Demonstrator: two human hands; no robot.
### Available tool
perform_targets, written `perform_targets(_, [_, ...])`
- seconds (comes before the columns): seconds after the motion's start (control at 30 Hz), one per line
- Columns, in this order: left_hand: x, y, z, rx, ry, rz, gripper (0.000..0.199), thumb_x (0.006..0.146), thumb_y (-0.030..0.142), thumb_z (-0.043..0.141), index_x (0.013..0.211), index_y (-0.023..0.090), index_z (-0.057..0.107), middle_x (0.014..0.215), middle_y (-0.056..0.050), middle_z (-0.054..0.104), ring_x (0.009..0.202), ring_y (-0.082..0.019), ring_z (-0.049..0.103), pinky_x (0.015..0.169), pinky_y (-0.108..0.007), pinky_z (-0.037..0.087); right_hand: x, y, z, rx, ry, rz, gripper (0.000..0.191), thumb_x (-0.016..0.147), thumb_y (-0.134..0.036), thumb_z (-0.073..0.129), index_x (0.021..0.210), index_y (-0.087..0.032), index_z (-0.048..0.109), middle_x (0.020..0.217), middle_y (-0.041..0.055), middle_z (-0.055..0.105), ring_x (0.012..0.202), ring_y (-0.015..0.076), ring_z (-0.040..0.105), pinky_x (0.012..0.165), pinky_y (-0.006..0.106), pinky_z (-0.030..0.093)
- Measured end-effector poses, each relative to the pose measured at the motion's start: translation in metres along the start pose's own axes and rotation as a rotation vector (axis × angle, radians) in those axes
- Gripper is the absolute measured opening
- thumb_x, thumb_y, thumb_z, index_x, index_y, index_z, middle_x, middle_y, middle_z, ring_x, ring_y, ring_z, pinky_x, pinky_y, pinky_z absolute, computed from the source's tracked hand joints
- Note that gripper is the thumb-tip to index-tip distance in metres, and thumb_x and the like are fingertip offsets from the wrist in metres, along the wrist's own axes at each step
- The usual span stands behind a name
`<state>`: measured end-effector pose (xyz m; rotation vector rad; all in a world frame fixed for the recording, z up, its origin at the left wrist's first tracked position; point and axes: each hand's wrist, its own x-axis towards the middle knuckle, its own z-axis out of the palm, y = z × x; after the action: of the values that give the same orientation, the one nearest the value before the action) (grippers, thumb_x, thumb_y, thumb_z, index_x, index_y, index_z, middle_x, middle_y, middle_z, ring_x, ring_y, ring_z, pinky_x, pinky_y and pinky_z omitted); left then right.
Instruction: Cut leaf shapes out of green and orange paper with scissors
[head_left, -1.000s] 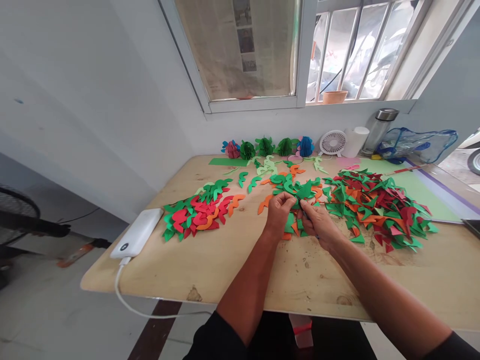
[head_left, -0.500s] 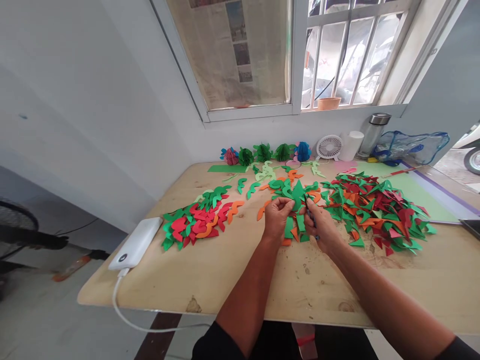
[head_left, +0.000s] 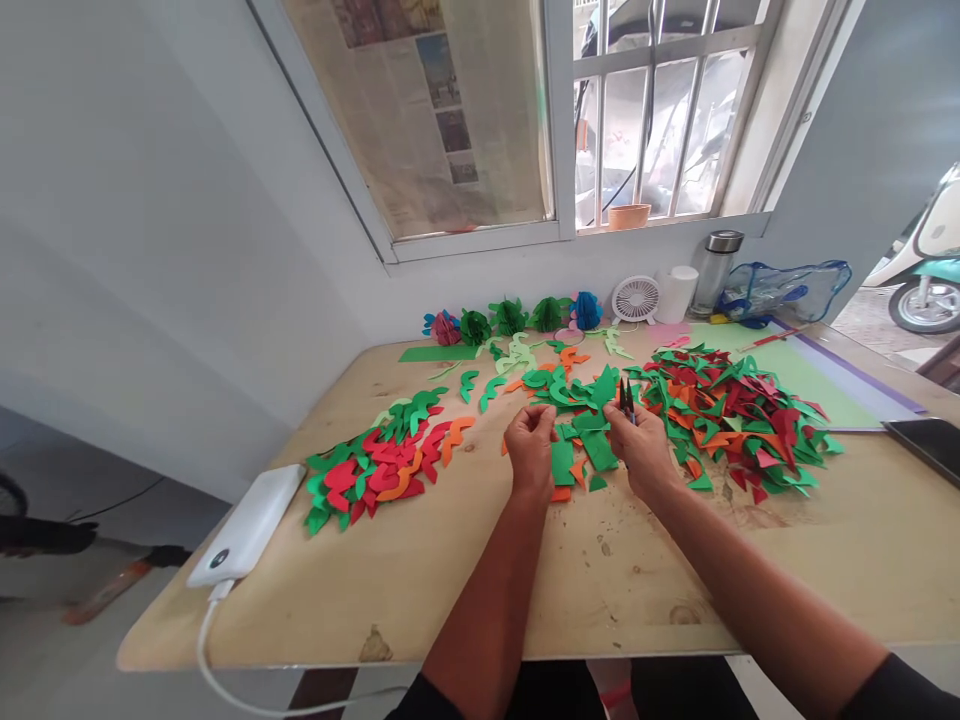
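Note:
My right hand (head_left: 639,445) is closed around small dark scissors (head_left: 627,398), their pointed blades up and a little apart. A green paper piece (head_left: 606,386) shows at the fingertips of that hand. To its left, my left hand (head_left: 532,440) has its thumb and fingers pressed together; whatever may be between them is too small to make out. Green squares (head_left: 598,448) and orange scraps lie between and beneath the hands. A big heap of green, red and orange cut scraps (head_left: 739,415) is on the right. Curved red, green and orange cut shapes (head_left: 390,455) are piled on the left.
A white power bank (head_left: 251,525) with a cable lies at the table's left edge. Along the wall stand paper flowers (head_left: 510,316), a small fan (head_left: 636,299), a white cylinder and a glass bottle (head_left: 716,275). A dark phone (head_left: 926,445) lies far right.
My hands have moved apart, and the green piece has left my left fingertips and shows by my right hand. The scissor blades now point up in clearer view. The camera view has turned slightly right.

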<state>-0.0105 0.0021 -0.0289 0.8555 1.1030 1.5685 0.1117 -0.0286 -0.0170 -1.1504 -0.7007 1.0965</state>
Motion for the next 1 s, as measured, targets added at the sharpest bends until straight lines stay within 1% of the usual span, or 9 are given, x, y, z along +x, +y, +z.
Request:
perform_targets(0.07, [0.002,0.000,-0.001,-0.015,0.027,-0.008,0.020,0.065,0.031,0.073,0.068,0.016,0.061,0.055,0.005,0.052,0.046,-0.006,0.046,0.048,-0.020,0.039,0.000,0.000,0.000,0.025,-0.017,-0.004,0.031,0.062,-0.040,0.075,0.070,-0.021,0.052,0.046,-0.0114,0.027,0.038,0.0054,0.022,0.036,0.022,0.013])
perform_targets(0.13, [0.001,0.000,0.001,-0.019,-0.002,-0.023,0.018,0.065,0.031,0.072,0.070,0.016,0.062,0.056,0.004,0.056,0.049,-0.008,0.050,0.050,-0.021,0.041,-0.001,0.000,0.001,0.044,-0.022,-0.016,0.031,0.062,-0.041,0.075,0.070,-0.020,0.053,0.046,-0.0117,0.027,0.038,0.0053,0.022,0.036,0.022,0.013])
perform_targets(0.2, [-0.002,-0.001,0.005,0.002,-0.113,-0.052,0.017,0.064,0.028,0.072,0.075,0.016,0.066,0.063,-0.001,0.063,0.056,-0.011,0.058,0.053,-0.022,0.045,-0.001,0.001,0.002,0.051,-0.024,-0.040,0.030,0.062,-0.041,0.074,0.071,-0.020,0.054,0.046,-0.0116,0.028,0.038,0.0054,0.022,0.037,0.022,0.014])
perform_targets(0.27, [-0.004,-0.001,0.009,0.039,-0.276,-0.105,0.024,0.060,0.024,0.073,0.083,0.016,0.070,0.072,-0.005,0.069,0.064,-0.015,0.062,0.053,-0.023,0.046,-0.001,0.002,0.003,0.052,-0.024,-0.067,0.029,0.062,-0.040,0.074,0.072,-0.019,0.055,0.046,-0.0113,0.029,0.038,0.0054,0.023,0.037,0.022,0.015])
perform_targets(0.33, [-0.006,0.000,0.010,0.056,-0.343,-0.142,0.027,0.060,0.022,0.073,0.086,0.017,0.071,0.075,-0.006,0.071,0.067,-0.017,0.064,0.053,-0.024,0.047,-0.002,0.003,0.004,0.057,-0.033,-0.070,0.029,0.062,-0.040,0.074,0.072,-0.019,0.056,0.046,-0.0114,0.030,0.038,0.0053,0.023,0.036,0.022,0.015])
perform_targets(0.47, [-0.005,0.003,0.006,0.004,-0.263,-0.159,0.023,0.065,0.032,0.071,0.081,0.016,0.070,0.071,-0.006,0.070,0.067,-0.017,0.063,0.056,-0.025,0.048,-0.003,0.001,0.004,0.069,-0.081,-0.005,0.031,0.060,-0.039,0.076,0.070,-0.019,0.054,0.044,-0.0124,0.028,0.037,0.0044,0.020,0.036,0.021,0.014])
perform_targets(0.6, [-0.004,0.008,0.003,-0.040,-0.203,-0.152,0.027,0.065,0.040,0.072,0.076,0.015,0.069,0.063,-0.004,0.066,0.059,-0.013,0.059,0.058,-0.024,0.046,-0.002,0.001,0.003,0.061,-0.158,0.076,0.034,0.059,-0.039,0.077,0.068,-0.020,0.050,0.043,-0.0129,0.027,0.037,0.0038,0.019,0.035,0.020,0.012])
perform_targets(0.83, [-0.007,0.014,0.004,0.000,-0.261,-0.134,0.029,0.062,0.042,0.076,0.063,0.016,0.062,0.051,0.003,0.054,0.046,-0.008,0.048,0.053,-0.023,0.041,-0.004,0.003,0.002,-0.025,-0.295,0.122,0.033,0.061,-0.038,0.075,0.064,-0.020,0.048,0.042,-0.0123,0.027,0.036,0.0034,0.019,0.036,0.020,0.010])
perform_targets(1.0, [-0.007,0.014,0.003,-0.013,-0.254,-0.145,0.029,0.057,0.035,0.079,0.062,0.017,0.058,0.050,0.005,0.053,0.043,-0.008,0.049,0.051,-0.023,0.039,-0.004,0.001,0.001,-0.062,-0.283,0.144,0.034,0.061,-0.038,0.075,0.063,-0.021,0.046,0.043,-0.0123,0.026,0.037,0.0041,0.018,0.036,0.021,0.010])
